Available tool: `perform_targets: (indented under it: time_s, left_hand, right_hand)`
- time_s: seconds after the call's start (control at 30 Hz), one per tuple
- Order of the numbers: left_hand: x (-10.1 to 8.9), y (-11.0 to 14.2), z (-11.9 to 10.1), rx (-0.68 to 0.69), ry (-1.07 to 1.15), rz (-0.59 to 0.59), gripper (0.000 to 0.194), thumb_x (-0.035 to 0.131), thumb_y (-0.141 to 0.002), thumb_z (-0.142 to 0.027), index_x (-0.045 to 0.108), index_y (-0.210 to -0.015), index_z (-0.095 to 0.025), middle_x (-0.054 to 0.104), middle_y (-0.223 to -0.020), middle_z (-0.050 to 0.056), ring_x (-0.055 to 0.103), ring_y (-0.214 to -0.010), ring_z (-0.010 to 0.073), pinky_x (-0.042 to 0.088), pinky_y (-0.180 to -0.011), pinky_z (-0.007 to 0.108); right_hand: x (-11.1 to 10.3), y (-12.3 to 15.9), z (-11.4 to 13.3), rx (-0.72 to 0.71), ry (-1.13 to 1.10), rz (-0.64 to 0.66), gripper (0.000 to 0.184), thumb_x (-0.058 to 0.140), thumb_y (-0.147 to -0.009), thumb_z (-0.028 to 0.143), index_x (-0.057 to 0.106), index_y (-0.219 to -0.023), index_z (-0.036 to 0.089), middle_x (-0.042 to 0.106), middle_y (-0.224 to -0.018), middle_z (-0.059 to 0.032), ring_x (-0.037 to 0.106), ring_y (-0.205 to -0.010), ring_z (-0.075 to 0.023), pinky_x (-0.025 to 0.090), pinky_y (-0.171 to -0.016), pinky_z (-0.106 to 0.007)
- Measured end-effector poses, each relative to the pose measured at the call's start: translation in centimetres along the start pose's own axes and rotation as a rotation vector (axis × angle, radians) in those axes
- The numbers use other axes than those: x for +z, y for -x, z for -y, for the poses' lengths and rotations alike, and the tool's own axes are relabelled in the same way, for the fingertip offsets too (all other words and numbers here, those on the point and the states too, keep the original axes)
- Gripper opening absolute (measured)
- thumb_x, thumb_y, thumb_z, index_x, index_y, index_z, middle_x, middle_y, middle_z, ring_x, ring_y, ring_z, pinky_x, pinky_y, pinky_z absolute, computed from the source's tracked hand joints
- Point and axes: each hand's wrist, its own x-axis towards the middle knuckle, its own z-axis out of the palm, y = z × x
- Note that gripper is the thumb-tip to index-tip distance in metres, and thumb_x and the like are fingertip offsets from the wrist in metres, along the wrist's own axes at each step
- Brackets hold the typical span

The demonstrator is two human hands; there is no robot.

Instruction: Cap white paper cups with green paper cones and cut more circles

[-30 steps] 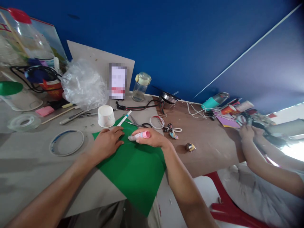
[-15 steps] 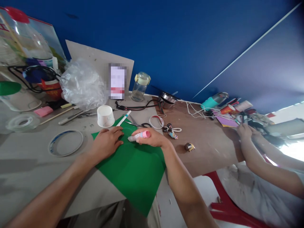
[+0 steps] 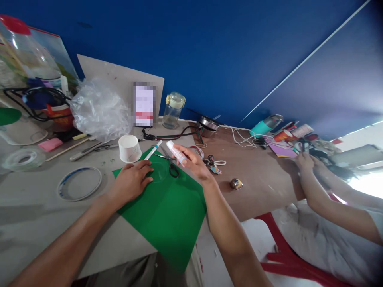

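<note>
The left hand point(image 3: 132, 180) lies flat on the green sheet's point(image 3: 167, 215) far left part, its grip empty, probably steadying it since it overhangs the tabletop's point(image 3: 30, 223) near edge. The right hand's point(image 3: 192, 162) grip wraps what looks like a glue stick point(image 3: 177, 154), tilted above the scissors point(image 3: 174, 171).

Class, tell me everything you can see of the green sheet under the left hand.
The green four-sided sheet looks like matte paper or thin card. It lies askew on the grey tabletop, its nearest corner reaching past the table edge. The person's left hand rests on its left side. A faint round outline shows near its far end, with black-handled metal scissors lying partly on the sheet beside it. A white pen with a blue band lies at its far corner.
</note>
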Motion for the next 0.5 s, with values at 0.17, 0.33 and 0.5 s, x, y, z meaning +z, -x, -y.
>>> perform_targets:
  time_s: [0.17, 0.33, 0.5]
  left_hand:
    - [0.5, -0.1, -0.1, -0.024, -0.031, -0.058, 0.034, 0.050, -0.095, -0.029, 0.069, -0.121, -0.019, 0.064, -0.138, 0.014, 0.063, -0.126, 0.0323, 0.052, -0.103, 0.048]
    - [0.8, 0.0, -0.5, -0.122, -0.072, -0.109, 0.040, 0.052, -0.094, -0.029, 0.063, -0.129, -0.012, 0.056, -0.143, 0.022, 0.063, -0.122, 0.0368, 0.053, -0.101, 0.051]
    - [0.7, 0.1, -1.0, -0.173, -0.066, -0.110, 0.034, 0.054, -0.093, -0.030, 0.066, -0.119, -0.014, 0.054, -0.142, 0.022, 0.066, -0.116, 0.0373, 0.055, -0.098, 0.051]
  right_hand:
    - [0.8, -1.1, -1.8, -0.023, 0.247, -0.263, 0.058, 0.053, -0.093, 0.035, 0.048, -0.148, 0.018, 0.068, -0.125, -0.0124, 0.065, -0.101, -0.0220, 0.051, -0.095, -0.036]
    - [0.8, -2.4, -3.3, -0.009, 0.306, -0.468, 0.066, 0.051, -0.090, 0.030, 0.037, -0.152, 0.013, 0.065, -0.126, -0.0151, 0.061, -0.112, -0.0244, 0.047, -0.099, -0.036]
    - [0.7, -3.3, -4.1, 0.079, 0.244, -0.477, 0.047, 0.041, -0.093, 0.035, 0.048, -0.136, 0.016, 0.064, -0.108, -0.0097, 0.060, -0.092, -0.0207, 0.050, -0.081, -0.031]
